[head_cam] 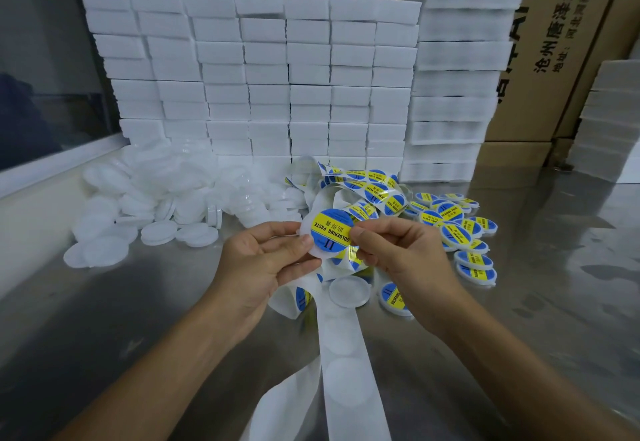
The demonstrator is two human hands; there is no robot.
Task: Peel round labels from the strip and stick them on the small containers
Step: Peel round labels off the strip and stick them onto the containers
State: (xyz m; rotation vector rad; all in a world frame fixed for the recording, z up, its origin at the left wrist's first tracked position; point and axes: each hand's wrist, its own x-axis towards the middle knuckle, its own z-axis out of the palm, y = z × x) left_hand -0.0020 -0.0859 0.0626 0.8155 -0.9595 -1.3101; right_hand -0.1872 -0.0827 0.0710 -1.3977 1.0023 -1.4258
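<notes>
Sticking is the step in hand: the left hand (pixel 266 260) grips a small white container (pixel 313 250) by its edge, thumb on its face, while the right hand (pixel 394 250) pinches the rim of a round blue-and-yellow label (pixel 331 232) lying over the container's top. Whether the label is fully pressed down I cannot tell. Both hands hold their things above the table. The next move, I judge, calls for smoothing the label flat from the middle outward, then setting the container with the labelled ones (pixel 457 225) piled to the right, and peeling a fresh label from the strip (pixel 367 191) — which lies tangled just behind the hands. Its bare backing (pixel 346 371) trails toward the camera. One unlabelled container (pixel 349 290) lies just under the hands; a heap of them (pixel 162 198) sits to the left.

The table (pixel 121 319) is shiny steel, smeared with reflections. Behind stand stacks of white foam blocks (pixel 270 76), brown cartons (pixel 554 42) with printed characters, and a window (pixel 45 59) on the left.
</notes>
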